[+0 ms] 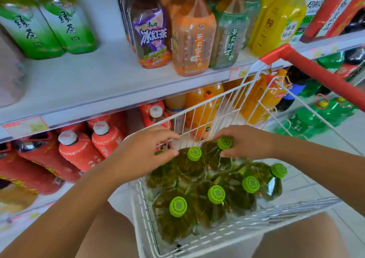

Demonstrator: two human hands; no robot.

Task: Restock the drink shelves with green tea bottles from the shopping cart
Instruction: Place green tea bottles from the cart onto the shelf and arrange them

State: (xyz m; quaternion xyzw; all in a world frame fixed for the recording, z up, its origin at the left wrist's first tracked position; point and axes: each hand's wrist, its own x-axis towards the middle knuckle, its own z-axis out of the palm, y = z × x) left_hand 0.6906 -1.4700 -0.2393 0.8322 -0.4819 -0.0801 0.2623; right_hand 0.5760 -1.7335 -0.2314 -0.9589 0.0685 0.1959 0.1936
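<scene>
A white wire shopping cart (142, 214) with a red handle holds several green tea bottles with lime-green caps, standing upright. My right hand (246, 142) closes its fingers around the cap of a bottle (224, 143) at the cart's far side. My left hand (146, 149) curls over another bottle at the far left corner; its green cap (159, 152) just shows under my fingers. A third bottle's cap (194, 153) stands between my hands. Two green tea bottles (65, 24) stand on the white upper shelf (94, 76) at the left.
Purple, orange, pale green and yellow drink bottles (193, 34) fill the upper shelf to the right of a bare stretch. Red-wrapped bottles (79, 151) crowd the lower shelf. Price tags sit on the shelf edges. Green packs lie low at the right.
</scene>
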